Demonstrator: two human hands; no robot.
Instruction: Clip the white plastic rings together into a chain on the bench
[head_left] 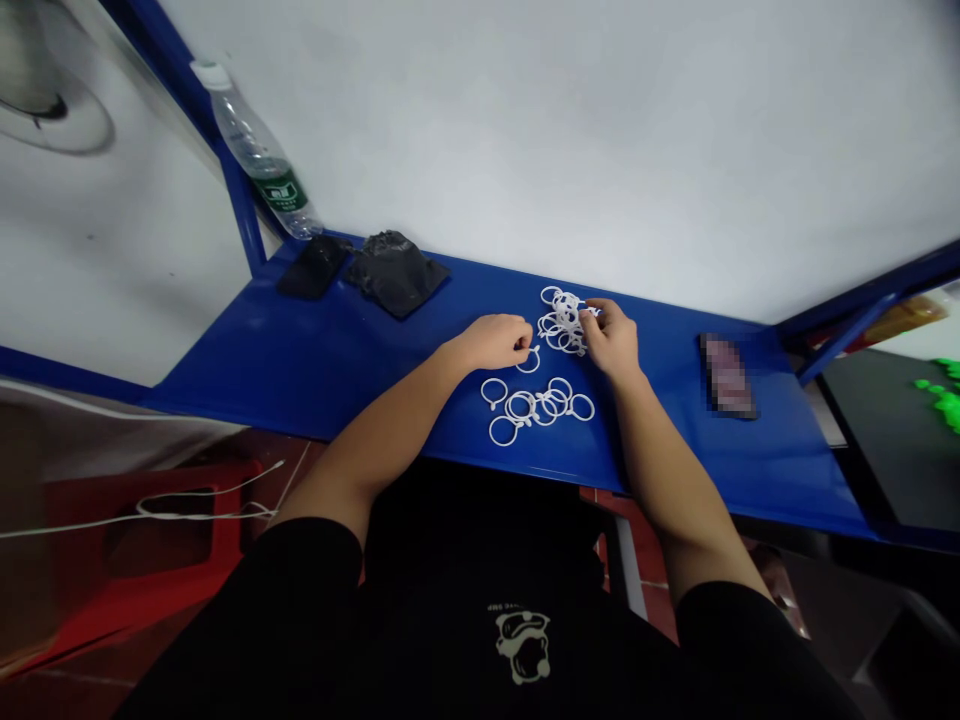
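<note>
Smooth, matt white plastic rings (pixel 564 322) bunch at the fingers (pixel 592 320), the blue table (pixel 337 350) beneath them looks like painted metal with a soft sheen, and the crumpled black bag (pixel 394 270) far left of them glistens like thin plastic.

White rings (pixel 538 407) lie on a blue bench (pixel 337 350); upper left, a clear bottle (pixel 259 150) has a green label, beside black bags (pixel 394 270).

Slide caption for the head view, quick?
Left hand pinches one white ring, right hand grips a tangled ring cluster, loose rings lie nearer on the blue bench.
</note>
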